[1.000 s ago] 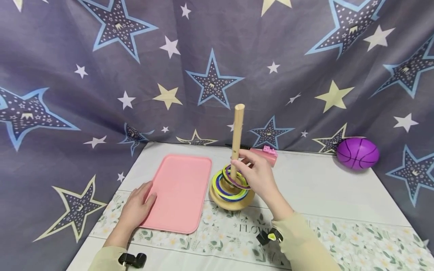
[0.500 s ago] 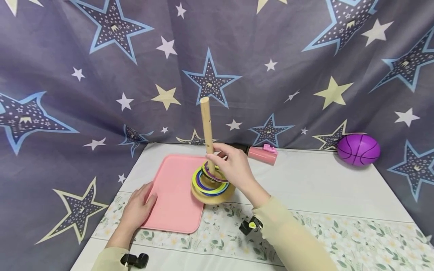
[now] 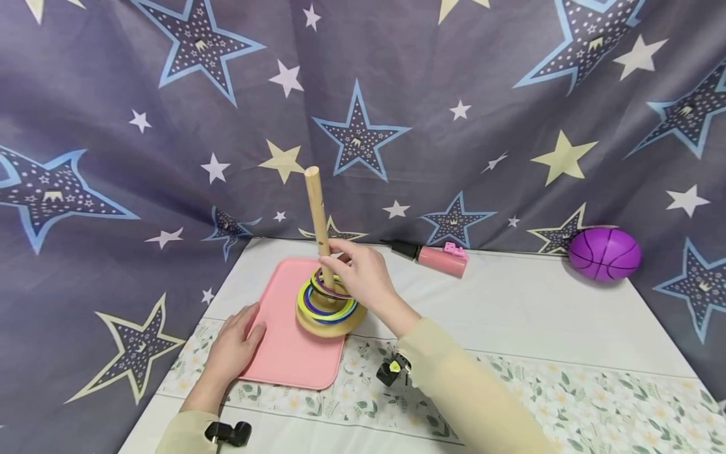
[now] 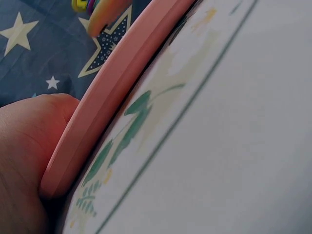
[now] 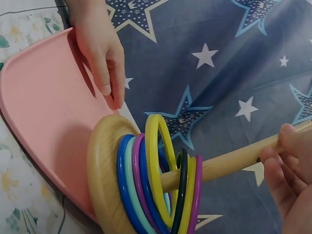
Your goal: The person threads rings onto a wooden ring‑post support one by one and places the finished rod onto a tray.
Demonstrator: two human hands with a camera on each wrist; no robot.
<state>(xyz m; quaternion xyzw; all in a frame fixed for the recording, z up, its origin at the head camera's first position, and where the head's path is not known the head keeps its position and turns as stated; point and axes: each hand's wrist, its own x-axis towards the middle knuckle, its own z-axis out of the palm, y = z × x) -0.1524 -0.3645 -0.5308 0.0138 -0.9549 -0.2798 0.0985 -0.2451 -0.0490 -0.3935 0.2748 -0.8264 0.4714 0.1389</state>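
My right hand pinches the wooden peg of a ring toss stand, fingers and thumb around its lower half in the head view. Several thin rings in yellow, blue, purple, light blue and black circle the peg above the round wooden base. That base overlaps the right part of a pink tray, and a shadow falls on the tray beside it in the right wrist view. My left hand rests at the tray's left edge with relaxed fingers, thumb over the rim; its fingertips are hidden in the left wrist view.
A pink cylinder with a black nozzle lies at the back of the table, a small pink piece beside it. Far right sits a purple ball with basketball lines. A star-patterned curtain hangs behind the table.
My right hand has carried the ring toss stand leftward, from beside the tray to over its right part. The peg now leans slightly left. My left hand has stayed at the tray's edge.
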